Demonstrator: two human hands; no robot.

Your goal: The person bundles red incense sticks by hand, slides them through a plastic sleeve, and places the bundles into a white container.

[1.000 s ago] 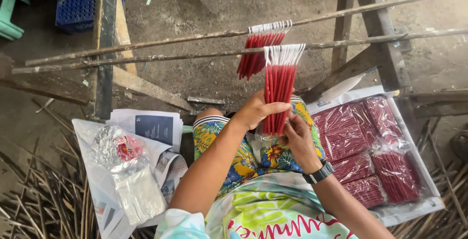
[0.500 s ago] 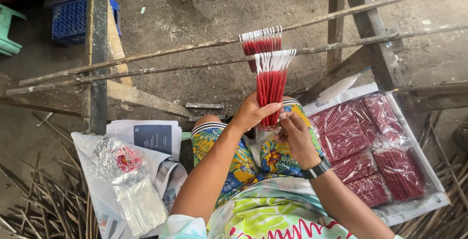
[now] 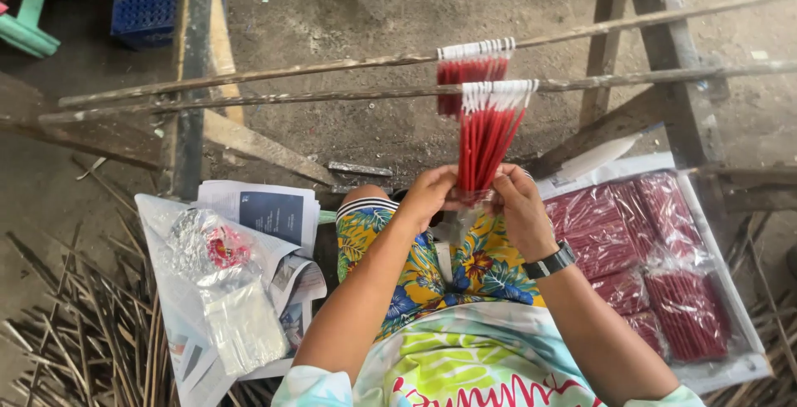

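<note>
The person sits low with both hands raised in front of the knees, and between them stands a bundle of red sticks (image 3: 486,146), white tips fanned at the top. The left hand (image 3: 432,195) pinches the bundle's base from one side, the right hand (image 3: 519,208) from the other, fingers pressed together around it; a watch (image 3: 552,259) sits on the right wrist. Against half a second ago the grip looks the same and the bundle stands as upright as it did; a second ago it sat slightly lower and nearer the lap. The fan of tips now overlaps the nearer of two wooden rails (image 3: 332,96) that cross the scene. A second bundle (image 3: 471,71) hangs at the farther rail, just behind the held one, where it hung before.

To the person's right a tray (image 3: 730,278) holds wrapped packs of red sticks (image 3: 631,241), unchanged. To the left, newspaper (image 3: 274,216) lies on the floor with clear plastic bags (image 3: 224,291) on it, and bare sticks (image 3: 75,332) are scattered beyond. A blue crate (image 3: 145,4) stands at the far left.
</note>
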